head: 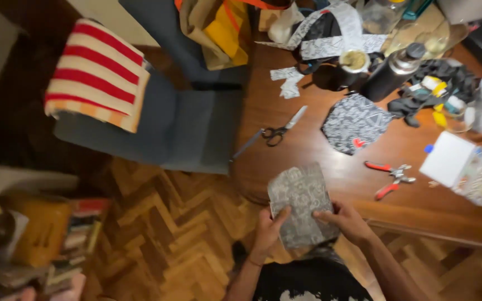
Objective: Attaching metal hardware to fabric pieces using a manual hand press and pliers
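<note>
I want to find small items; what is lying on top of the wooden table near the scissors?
On the table, right of the scissors, lie a patterned fabric piece and red-handled pliers. Whatever is under that fabric is covered. Both hands hold another patterned piece.

A brown wooden table [319, 161] bears scissors [277, 132], red-handled pliers [389, 177] and a patterned paper piece [355, 122].

Left hand [267, 227]: lower centre, fingers curled, gripping. Right hand [346, 221]: just right of it, thumb extended, gripping. Forearms bare.
</note>
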